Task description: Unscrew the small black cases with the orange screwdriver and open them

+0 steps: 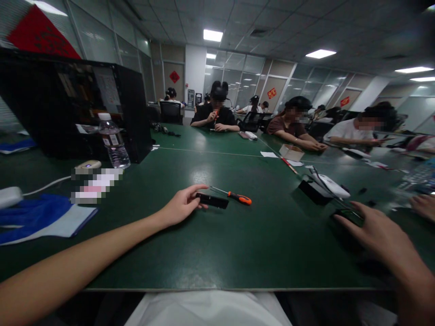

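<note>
On the left of the green bench (238, 253), a blue-and-white glove (37, 215) lies in front of a clear bottle (113, 147). Further right, the left hand (181, 206) pinches a black strip (215, 201) above the bench, just beside an orange-and-black screwdriver (240, 198). At far right, near a black box (314, 192), the right hand (380, 228) curves around a blurred dark item (350, 216); whether it grips cannot be told.
</note>
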{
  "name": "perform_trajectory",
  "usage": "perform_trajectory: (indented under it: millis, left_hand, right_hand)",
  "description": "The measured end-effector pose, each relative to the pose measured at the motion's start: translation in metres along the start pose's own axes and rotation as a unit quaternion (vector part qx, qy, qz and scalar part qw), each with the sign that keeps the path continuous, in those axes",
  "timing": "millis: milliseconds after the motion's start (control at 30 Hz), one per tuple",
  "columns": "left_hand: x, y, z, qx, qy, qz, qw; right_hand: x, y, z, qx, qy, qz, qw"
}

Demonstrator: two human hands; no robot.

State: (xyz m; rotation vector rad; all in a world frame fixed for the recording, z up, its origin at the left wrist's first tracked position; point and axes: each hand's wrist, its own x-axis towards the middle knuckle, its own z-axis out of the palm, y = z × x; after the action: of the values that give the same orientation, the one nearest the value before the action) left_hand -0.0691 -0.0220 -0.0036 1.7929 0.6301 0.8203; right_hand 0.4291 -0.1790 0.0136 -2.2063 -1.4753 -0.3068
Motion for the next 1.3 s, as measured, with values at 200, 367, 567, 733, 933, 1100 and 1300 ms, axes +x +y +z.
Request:
perform_trajectory:
  millis: [200, 367, 567, 733, 933, 1100, 1300]
  left_hand:
    - [-0.014, 0.015, 0.014, 0.134, -0.063, 0.070, 0.987]
    - [-0.022, 0.017, 0.021, 0.104, -0.068, 0.125, 0.984]
    - [-0.027, 0.022, 0.026, 0.077, -0.038, 0.157, 0.984]
    - [-0.022, 0.025, 0.026, 0.090, -0.030, 0.183, 0.979]
    - [-0.009, 0.015, 0.016, 0.136, 0.006, 0.087, 0.987]
    - [-0.005, 0.008, 0.013, 0.067, 0.033, 0.050, 0.996]
    - [-0.001, 0.009, 0.012, 0.010, 0.051, 0.022, 0.998]
  right_hand:
    - [-0.033, -0.149, -0.009, 0.301, -0.171, -0.110, 0.932]
    - [-0.060, -0.230, 0.001, 0.339, -0.332, -0.240, 0.847]
    - [-0.079, -0.251, 0.020, 0.398, -0.365, -0.221, 0.812]
    - [-0.088, -0.251, 0.027, 0.447, -0.352, -0.203, 0.797]
    - [-0.056, -0.210, 0.014, 0.279, -0.250, -0.201, 0.905]
    - [-0.026, -0.117, -0.010, -0.013, -0.080, -0.077, 0.994]
    - [-0.020, -0.016, -0.027, -0.173, -0.046, 0.118, 0.977]
